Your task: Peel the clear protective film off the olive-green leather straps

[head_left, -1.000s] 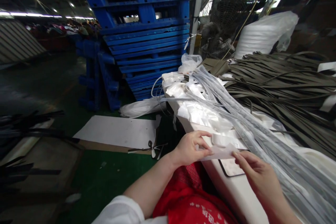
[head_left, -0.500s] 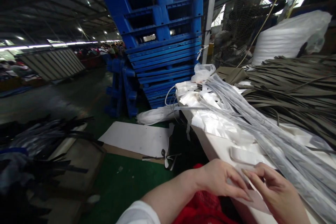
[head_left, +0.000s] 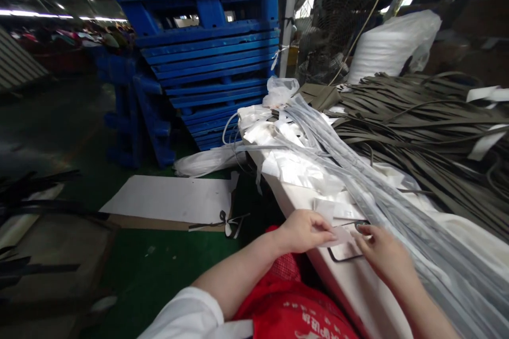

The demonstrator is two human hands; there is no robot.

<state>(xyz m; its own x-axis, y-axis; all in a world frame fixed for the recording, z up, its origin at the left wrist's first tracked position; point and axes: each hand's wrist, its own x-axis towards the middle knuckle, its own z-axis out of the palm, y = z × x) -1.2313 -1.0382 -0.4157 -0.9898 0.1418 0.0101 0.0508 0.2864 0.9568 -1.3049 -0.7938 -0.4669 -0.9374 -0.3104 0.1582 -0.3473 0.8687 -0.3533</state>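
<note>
My left hand point(head_left: 308, 230) pinches a small whitish translucent piece point(head_left: 338, 236) by its left side, above the near edge of the white table point(head_left: 338, 280). The fingertips of my right hand point(head_left: 376, 243) are closed at the right side of that piece. Below both hands lies a flat, dark-edged object point(head_left: 345, 252), pale on its face and partly covered by the piece and my fingers. Just beyond my hands rests a stack of small white pieces point(head_left: 338, 208). Long clear plastic sleeves point(head_left: 358, 180) run along the table to the right.
Dark strips point(head_left: 421, 116) are heaped beyond the sleeves. Blue pallets point(head_left: 214, 63) stand stacked behind the table's far end. A white board point(head_left: 170, 198) lies on the green floor at left, and a wrapped white bundle point(head_left: 389, 45) sits at the back right.
The view has swung right and down. My hands have moved apart slightly, uncovering the dark-edged flat object beneath them. The whitish piece is still between my fingers.
</note>
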